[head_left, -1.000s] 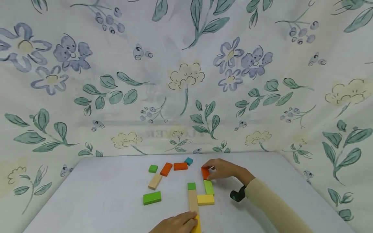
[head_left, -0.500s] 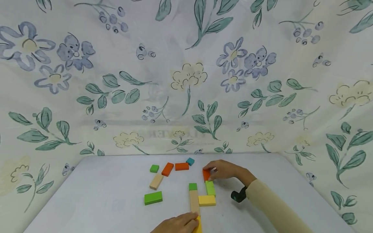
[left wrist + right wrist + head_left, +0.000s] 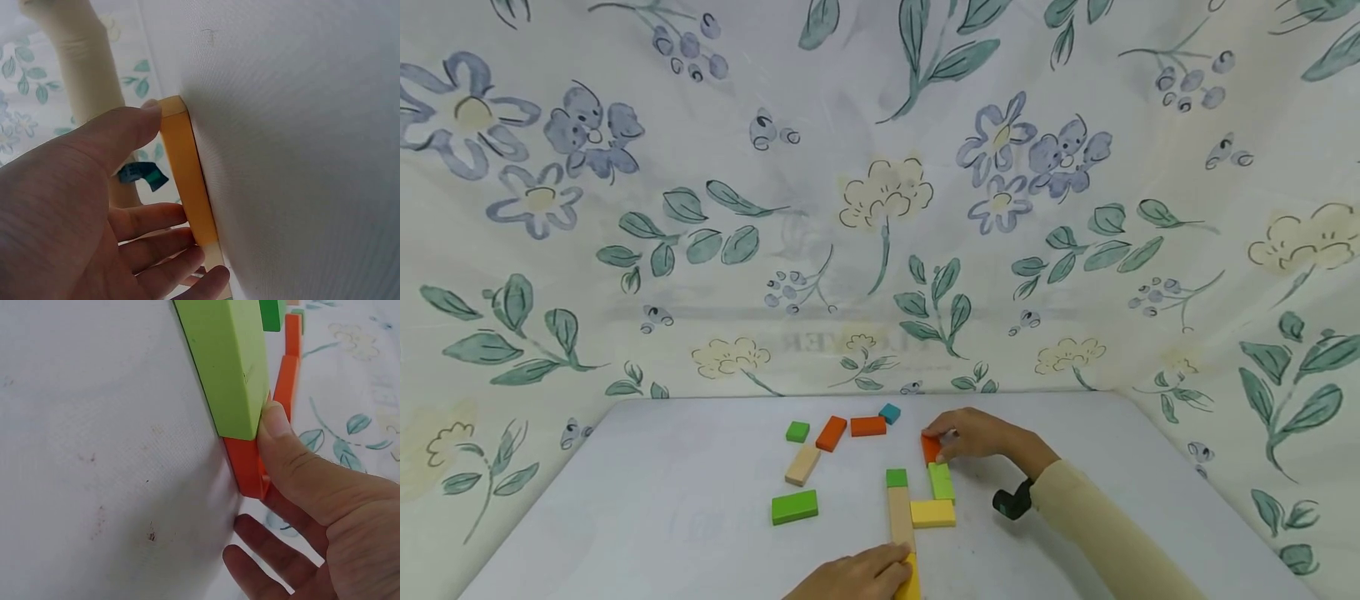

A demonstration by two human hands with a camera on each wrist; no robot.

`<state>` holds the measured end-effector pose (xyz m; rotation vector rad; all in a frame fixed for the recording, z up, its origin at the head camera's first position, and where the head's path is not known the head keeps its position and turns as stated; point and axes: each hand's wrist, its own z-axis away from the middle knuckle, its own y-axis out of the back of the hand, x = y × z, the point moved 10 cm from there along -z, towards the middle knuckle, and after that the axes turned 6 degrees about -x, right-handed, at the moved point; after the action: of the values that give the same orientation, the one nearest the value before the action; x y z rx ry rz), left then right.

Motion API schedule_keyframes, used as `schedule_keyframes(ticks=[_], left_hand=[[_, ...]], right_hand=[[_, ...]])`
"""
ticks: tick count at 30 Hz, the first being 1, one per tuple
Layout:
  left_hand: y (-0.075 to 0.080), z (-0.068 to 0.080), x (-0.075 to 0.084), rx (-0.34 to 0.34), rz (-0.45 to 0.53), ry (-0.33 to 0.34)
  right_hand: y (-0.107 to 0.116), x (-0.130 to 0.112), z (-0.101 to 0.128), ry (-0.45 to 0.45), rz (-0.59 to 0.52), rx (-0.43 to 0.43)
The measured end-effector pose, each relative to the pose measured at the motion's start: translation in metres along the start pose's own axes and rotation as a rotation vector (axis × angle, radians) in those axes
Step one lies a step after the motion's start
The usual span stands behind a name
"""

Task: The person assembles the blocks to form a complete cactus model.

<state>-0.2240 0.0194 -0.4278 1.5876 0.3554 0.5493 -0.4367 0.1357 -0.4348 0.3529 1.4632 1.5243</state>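
Head view: right hand [image 3: 973, 435] fingers pinch orange block [image 3: 930, 448], butting it against green block [image 3: 940, 481] on desk [image 3: 662, 500]. Left hand [image 3: 850, 577] grips yellow block [image 3: 910, 581]. Next: square, release.

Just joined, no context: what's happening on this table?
A person is laying flat wooden blocks on a white table. The right hand pinches an orange block at the far end of a light green block. The left hand holds a yellow block at the near end of a tan block. A loose dark green block lies to the left.
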Motion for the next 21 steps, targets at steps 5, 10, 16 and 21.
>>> schedule_keyframes(ticks=[5,10,16,21], left_hand=[[-0.001,0.000,0.000,0.001,0.001,-0.008],[-0.003,-0.001,-0.001,-0.013,0.002,-0.003],[-0.003,-0.002,-0.002,-0.020,0.004,0.009],[-0.002,-0.002,-0.001,-0.010,-0.014,0.000]], right_hand=[[0.000,-0.002,0.001,0.017,0.031,0.020],[0.001,-0.009,0.006,0.075,0.042,0.054],[0.001,-0.019,0.013,0.101,0.070,0.083],[0.001,-0.028,0.020,0.127,0.103,0.114]])
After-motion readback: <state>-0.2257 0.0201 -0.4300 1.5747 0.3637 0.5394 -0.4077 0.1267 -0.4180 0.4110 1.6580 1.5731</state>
